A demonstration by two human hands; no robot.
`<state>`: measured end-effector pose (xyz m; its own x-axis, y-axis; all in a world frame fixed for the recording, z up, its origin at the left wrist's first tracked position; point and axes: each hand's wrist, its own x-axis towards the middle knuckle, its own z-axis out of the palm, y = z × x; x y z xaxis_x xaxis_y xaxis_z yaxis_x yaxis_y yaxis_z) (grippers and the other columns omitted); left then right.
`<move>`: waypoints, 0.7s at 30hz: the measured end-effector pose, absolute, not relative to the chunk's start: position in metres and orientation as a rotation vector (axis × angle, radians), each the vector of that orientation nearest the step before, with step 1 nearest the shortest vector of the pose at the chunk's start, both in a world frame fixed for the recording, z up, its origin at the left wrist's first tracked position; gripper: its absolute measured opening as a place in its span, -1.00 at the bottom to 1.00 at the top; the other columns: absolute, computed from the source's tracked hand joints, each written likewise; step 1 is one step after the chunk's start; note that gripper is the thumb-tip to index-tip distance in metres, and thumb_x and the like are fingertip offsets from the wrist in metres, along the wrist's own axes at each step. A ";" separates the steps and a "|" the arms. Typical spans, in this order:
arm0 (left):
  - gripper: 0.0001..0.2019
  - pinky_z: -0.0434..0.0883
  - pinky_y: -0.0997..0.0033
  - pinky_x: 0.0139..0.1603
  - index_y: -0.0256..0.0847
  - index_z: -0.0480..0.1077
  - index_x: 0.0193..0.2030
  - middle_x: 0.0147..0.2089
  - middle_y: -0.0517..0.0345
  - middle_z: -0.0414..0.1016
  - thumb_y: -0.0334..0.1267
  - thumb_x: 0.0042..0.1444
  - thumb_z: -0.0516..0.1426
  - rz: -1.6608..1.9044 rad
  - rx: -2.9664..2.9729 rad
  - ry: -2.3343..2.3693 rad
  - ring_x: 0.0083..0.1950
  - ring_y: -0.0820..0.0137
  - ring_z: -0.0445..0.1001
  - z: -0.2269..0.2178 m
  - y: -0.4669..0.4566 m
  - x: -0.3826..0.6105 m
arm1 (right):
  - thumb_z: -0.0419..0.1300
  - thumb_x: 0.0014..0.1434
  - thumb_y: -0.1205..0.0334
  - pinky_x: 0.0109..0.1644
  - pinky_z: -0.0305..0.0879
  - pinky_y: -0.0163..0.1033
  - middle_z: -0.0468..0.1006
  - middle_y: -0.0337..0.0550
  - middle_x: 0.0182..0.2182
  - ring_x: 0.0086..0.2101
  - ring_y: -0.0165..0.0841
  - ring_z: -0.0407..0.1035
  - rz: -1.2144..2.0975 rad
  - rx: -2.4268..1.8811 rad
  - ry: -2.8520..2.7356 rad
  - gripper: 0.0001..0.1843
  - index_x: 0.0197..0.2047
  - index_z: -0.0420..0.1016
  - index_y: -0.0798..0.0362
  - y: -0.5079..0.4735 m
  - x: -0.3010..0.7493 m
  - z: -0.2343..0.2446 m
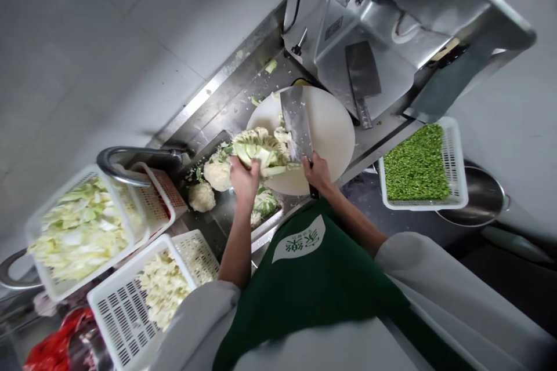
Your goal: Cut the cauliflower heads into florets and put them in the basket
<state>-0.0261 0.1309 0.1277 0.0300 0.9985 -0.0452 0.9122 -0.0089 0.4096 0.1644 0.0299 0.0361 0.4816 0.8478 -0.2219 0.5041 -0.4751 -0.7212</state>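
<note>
My left hand (245, 178) grips a partly cut cauliflower (260, 148) with its pale stem turned up, over the left edge of a round white cutting board (333, 133). In my right hand (317, 173) is the handle of a cleaver (296, 119), its broad blade lying across the board and pointing away from me. Small florets (282, 134) rest between the blade and the cauliflower. Whole cauliflower heads (217, 175) sit in the sink to the left of the board, one (202, 197) nearest the tap.
White baskets of cut cabbage (82, 226) and florets (163, 290) stand at left, by a curved tap (126, 156). A second cleaver (364, 78) lies on the steel machine (391, 29). At right, a basket (455, 168) of chopped greens rests over a metal pot (483, 200).
</note>
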 end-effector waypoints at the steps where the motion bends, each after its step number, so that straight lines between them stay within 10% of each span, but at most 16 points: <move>1: -0.74 0.40 0.28 -0.18 -0.17 0.32 -0.07 -0.32 0.10 0.48 -0.06 0.22 0.13 0.464 1.960 1.932 -0.27 0.22 0.47 0.125 0.137 -0.036 | -0.07 0.38 0.01 -0.29 0.14 -0.21 0.60 0.09 -0.38 -0.36 -0.14 0.47 0.762 -2.128 -1.109 -0.67 -0.19 0.37 0.04 0.027 0.170 0.032; 6: -0.77 0.41 0.29 -0.13 -0.20 0.38 -0.14 -0.29 0.14 0.41 -0.10 0.19 0.18 0.712 2.027 1.658 -0.26 0.32 0.38 0.116 0.157 -0.074 | -0.07 0.36 -0.06 -0.36 0.10 -0.21 0.51 -0.02 -0.50 -0.46 -0.18 0.41 0.694 -2.051 -1.092 -0.67 -0.27 0.32 -0.02 0.023 0.189 0.026; 14: -0.69 0.30 0.12 0.34 -0.16 0.45 0.07 0.17 -0.10 0.23 -0.04 0.32 0.14 0.867 2.123 1.415 0.29 0.13 0.27 0.107 0.136 -0.050 | -0.08 0.45 -0.05 -0.37 0.20 -0.23 0.47 -0.12 -0.52 -0.49 -0.26 0.40 0.437 -1.857 -1.225 -0.64 -0.24 0.34 -0.01 0.023 0.179 0.057; 21: -0.75 0.30 0.10 0.34 -0.15 0.36 0.02 0.07 -0.06 0.25 -0.09 0.29 0.15 0.948 2.079 1.460 0.25 0.15 0.29 0.102 0.133 -0.033 | -0.12 0.50 0.04 -0.31 0.32 -0.22 0.50 -0.08 -0.50 -0.44 -0.26 0.46 0.414 -1.731 -1.386 -0.63 -0.28 0.31 -0.01 0.043 0.134 0.067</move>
<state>-0.0334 0.1327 0.1023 0.2132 0.9338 0.2872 0.6423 -0.3555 0.6790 0.1335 0.0426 0.0665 0.3289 0.9118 0.2458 0.6277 -0.0166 -0.7783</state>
